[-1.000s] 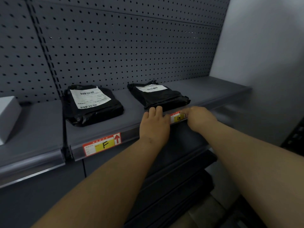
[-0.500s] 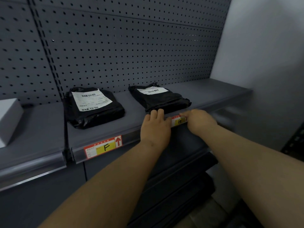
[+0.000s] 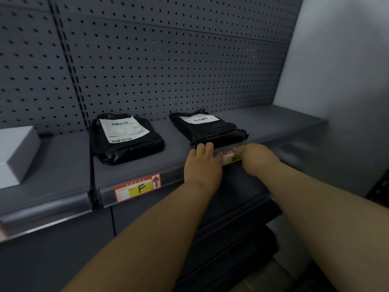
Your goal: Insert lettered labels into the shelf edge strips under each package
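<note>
Vs a sec ago our hands sit much the same on the shelf edge; the view has shifted a bit, pkgs lower in frame. L to R now: white box (image 3: 17, 152), first black package (image 3: 128, 140) w/ the F label (image 3: 137, 187) seated in the edge strip (image 3: 172, 180) below it, second black package (image 3: 210, 129). Our left hand (image 3: 203, 165) lies flat, fingers over the edge, gripping nothing. G label (image 3: 232, 158) sits in the strip btwn both hands. Right hand (image 3: 257, 158) pinches its right end. Grey shelf (image 3: 273, 121), pegboard (image 3: 168, 70) behind, pale wall (image 3: 341, 70) at right.
</note>
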The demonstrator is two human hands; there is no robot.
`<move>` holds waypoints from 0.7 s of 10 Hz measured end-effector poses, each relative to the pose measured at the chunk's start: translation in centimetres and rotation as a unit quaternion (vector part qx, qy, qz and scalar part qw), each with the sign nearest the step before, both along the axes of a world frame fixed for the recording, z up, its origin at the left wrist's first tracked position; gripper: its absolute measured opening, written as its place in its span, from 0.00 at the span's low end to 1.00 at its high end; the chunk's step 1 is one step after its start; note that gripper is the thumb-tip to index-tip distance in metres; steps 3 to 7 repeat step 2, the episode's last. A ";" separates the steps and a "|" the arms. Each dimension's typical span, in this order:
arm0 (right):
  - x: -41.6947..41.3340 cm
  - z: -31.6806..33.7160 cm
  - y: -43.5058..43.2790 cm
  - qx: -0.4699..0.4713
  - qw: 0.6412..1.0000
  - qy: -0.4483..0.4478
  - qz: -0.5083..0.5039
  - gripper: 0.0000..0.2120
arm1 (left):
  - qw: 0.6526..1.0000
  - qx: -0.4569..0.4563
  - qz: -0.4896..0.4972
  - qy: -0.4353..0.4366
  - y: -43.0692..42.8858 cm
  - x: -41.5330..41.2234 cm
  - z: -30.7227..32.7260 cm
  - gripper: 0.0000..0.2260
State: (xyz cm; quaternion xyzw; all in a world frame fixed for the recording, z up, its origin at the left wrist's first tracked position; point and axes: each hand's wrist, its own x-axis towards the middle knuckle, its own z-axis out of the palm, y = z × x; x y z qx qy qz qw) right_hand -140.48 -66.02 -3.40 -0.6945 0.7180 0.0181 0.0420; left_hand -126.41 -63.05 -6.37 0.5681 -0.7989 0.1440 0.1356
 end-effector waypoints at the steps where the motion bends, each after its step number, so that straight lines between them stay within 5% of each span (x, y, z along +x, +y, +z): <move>1: 0.7 -0.1 0.7 -0.067 0.998 -0.008 0.017 0.25 | 1.000 -0.001 0.001 0.009 0.5 1.1 0.2 0.21; 2: 1.8 1.0 1.5 -0.126 0.989 -0.065 0.028 0.28 | 0.999 -0.017 0.024 0.020 1.8 3.0 1.1 0.19; 7: 1.8 1.0 1.5 -0.126 0.989 -0.065 0.028 0.28 | 0.999 -0.017 0.024 0.020 1.8 3.0 1.1 0.19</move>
